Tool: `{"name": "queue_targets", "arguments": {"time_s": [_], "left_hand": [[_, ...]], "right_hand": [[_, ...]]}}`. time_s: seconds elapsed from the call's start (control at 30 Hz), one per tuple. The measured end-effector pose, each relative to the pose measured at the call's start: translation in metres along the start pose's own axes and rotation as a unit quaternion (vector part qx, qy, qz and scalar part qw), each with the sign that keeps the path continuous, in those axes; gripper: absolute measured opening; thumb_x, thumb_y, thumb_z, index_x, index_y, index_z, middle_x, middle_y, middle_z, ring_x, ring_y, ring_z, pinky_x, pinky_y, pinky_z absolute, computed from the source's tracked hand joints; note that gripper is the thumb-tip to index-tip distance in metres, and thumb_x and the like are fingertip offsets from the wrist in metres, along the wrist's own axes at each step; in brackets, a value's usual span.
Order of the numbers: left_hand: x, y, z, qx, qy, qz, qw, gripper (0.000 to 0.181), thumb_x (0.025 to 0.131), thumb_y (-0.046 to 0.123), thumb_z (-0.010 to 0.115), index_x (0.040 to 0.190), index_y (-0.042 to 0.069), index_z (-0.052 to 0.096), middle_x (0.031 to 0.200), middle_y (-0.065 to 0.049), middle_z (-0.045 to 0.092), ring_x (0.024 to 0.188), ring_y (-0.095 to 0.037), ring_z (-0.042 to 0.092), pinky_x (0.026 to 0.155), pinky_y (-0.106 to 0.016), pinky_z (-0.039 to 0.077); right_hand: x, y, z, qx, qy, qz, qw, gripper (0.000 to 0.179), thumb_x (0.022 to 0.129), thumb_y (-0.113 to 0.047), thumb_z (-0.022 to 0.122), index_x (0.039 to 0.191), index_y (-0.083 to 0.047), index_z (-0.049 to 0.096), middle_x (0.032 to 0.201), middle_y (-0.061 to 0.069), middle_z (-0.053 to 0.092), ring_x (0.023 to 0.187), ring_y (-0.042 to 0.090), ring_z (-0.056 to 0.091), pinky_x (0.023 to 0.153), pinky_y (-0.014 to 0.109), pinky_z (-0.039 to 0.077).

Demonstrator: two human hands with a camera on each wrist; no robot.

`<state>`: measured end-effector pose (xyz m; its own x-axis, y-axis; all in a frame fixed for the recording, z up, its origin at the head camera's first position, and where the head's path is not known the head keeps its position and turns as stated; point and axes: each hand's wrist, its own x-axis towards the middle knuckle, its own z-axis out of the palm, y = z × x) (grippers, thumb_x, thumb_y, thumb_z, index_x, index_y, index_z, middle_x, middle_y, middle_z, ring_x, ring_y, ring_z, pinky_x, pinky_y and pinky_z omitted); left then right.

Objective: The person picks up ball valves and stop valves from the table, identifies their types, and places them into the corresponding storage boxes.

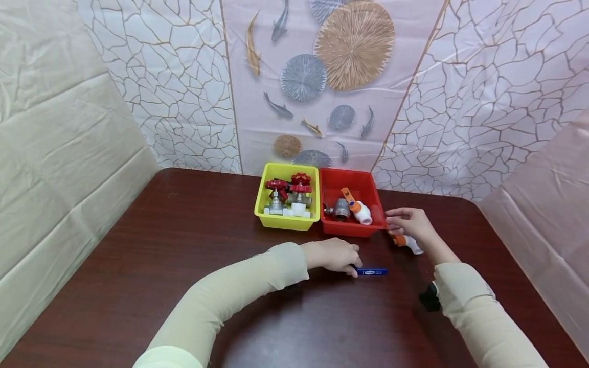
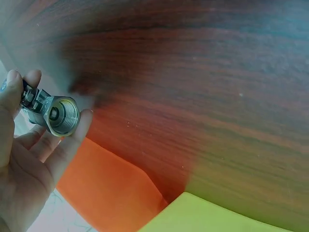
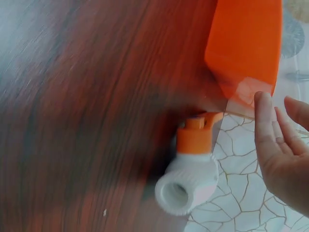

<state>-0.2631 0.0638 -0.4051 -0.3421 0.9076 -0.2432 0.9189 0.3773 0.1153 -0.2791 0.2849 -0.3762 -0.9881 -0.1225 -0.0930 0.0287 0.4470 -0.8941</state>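
My left hand (image 1: 335, 254) grips a metal ball valve (image 2: 60, 115) in front of the red bin (image 1: 352, 231). The valve's blue lever (image 1: 372, 272) sticks out to the right in the head view, where the hand hides its body. In the left wrist view its threaded opening faces the camera. My right hand (image 1: 416, 227) has its fingers extended, fingertips right at the red bin's right wall, and holds nothing. Just below this hand, a white plastic ball valve with an orange handle (image 3: 193, 169) lies on the table, partly covered by the hand in the head view.
A yellow bin (image 1: 282, 223) with several red-wheeled valves adjoins the red bin's left side. Inside the red bin lie a grey metal valve (image 1: 341, 209) and another white valve with an orange handle (image 1: 362, 212). Patterned cloth (image 1: 184, 76) hangs behind the dark wooden table (image 1: 138, 255).
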Motion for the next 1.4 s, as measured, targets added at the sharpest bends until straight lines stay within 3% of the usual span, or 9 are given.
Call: {"name": "queue_targets", "arguments": {"time_s": [0.17, 0.3, 0.47, 0.63, 0.9, 1.2, 1.4], "left_hand": [[-0.008, -0.006, 0.0, -0.001, 0.012, -0.008, 0.9999, 0.026, 0.094, 0.035, 0.055, 0.113, 0.02, 0.067, 0.099, 0.0, 0.059, 0.085, -0.01, 0.053, 0.065, -0.019, 0.039], [-0.016, -0.01, 0.001, 0.004, 0.026, -0.014, 0.9996, 0.027, 0.094, 0.035, 0.056, 0.113, 0.021, 0.068, 0.1, -0.001, 0.059, 0.085, -0.01, 0.054, 0.067, -0.02, 0.042], [-0.028, -0.014, 0.003, 0.008, 0.037, -0.019, 0.9991, 0.026, 0.093, 0.037, 0.056, 0.11, 0.022, 0.069, 0.098, 0.001, 0.059, 0.084, -0.01, 0.055, 0.068, -0.019, 0.042], [-0.04, -0.015, 0.007, 0.008, 0.052, -0.026, 0.9983, 0.026, 0.092, 0.038, 0.057, 0.108, 0.022, 0.07, 0.097, 0.001, 0.06, 0.082, -0.009, 0.055, 0.066, -0.019, 0.042], [-0.055, -0.025, 0.013, -0.009, 0.074, -0.047, 0.9961, 0.025, 0.092, 0.037, 0.058, 0.105, 0.021, 0.072, 0.095, 0.002, 0.063, 0.085, -0.009, 0.057, 0.07, -0.021, 0.044], [-0.062, -0.027, -0.006, -0.043, 0.133, -0.064, 0.9882, 0.023, 0.092, 0.034, 0.06, 0.099, 0.016, 0.072, 0.096, 0.002, 0.068, 0.09, -0.01, 0.061, 0.079, -0.024, 0.049], [-0.058, -0.03, -0.021, -0.064, 0.19, -0.082, 0.9762, 0.023, 0.091, 0.033, 0.061, 0.101, 0.015, 0.072, 0.1, -0.001, 0.067, 0.091, -0.011, 0.061, 0.081, -0.025, 0.05]], "right_hand": [[0.005, -0.004, 0.005, 0.048, -0.016, 0.07, 0.9963, 0.051, 0.095, -0.009, 0.052, 0.135, 0.018, 0.034, 0.093, 0.0, 0.062, 0.071, 0.004, 0.068, 0.075, 0.027, 0.057], [0.008, -0.004, 0.007, 0.094, -0.008, 0.103, 0.9902, 0.055, 0.095, -0.008, 0.053, 0.139, 0.014, 0.03, 0.085, -0.007, 0.062, 0.07, 0.002, 0.066, 0.074, 0.023, 0.056], [0.012, -0.004, 0.007, 0.18, -0.006, 0.14, 0.9737, 0.06, 0.093, -0.005, 0.054, 0.144, 0.008, 0.026, 0.074, -0.01, 0.065, 0.067, 0.004, 0.066, 0.067, 0.02, 0.056], [0.012, 0.0, 0.005, 0.24, -0.012, 0.173, 0.9552, 0.057, 0.093, -0.005, 0.054, 0.145, -0.003, 0.03, 0.076, -0.008, 0.066, 0.067, 0.007, 0.066, 0.067, 0.021, 0.056], [0.012, 0.003, 0.009, 0.277, -0.019, 0.16, 0.9473, 0.044, 0.093, 0.0, 0.05, 0.136, -0.007, 0.04, 0.077, -0.006, 0.066, 0.068, 0.008, 0.066, 0.067, 0.021, 0.056], [0.011, 0.003, 0.011, 0.276, -0.003, 0.159, 0.9479, 0.051, 0.093, 0.0, 0.052, 0.14, -0.003, 0.034, 0.076, -0.006, 0.066, 0.066, 0.008, 0.066, 0.066, 0.022, 0.057], [0.011, 0.004, 0.012, 0.283, 0.006, 0.156, 0.9463, 0.046, 0.092, 0.0, 0.052, 0.136, -0.005, 0.039, 0.076, -0.006, 0.066, 0.066, 0.008, 0.067, 0.066, 0.022, 0.057]]}}
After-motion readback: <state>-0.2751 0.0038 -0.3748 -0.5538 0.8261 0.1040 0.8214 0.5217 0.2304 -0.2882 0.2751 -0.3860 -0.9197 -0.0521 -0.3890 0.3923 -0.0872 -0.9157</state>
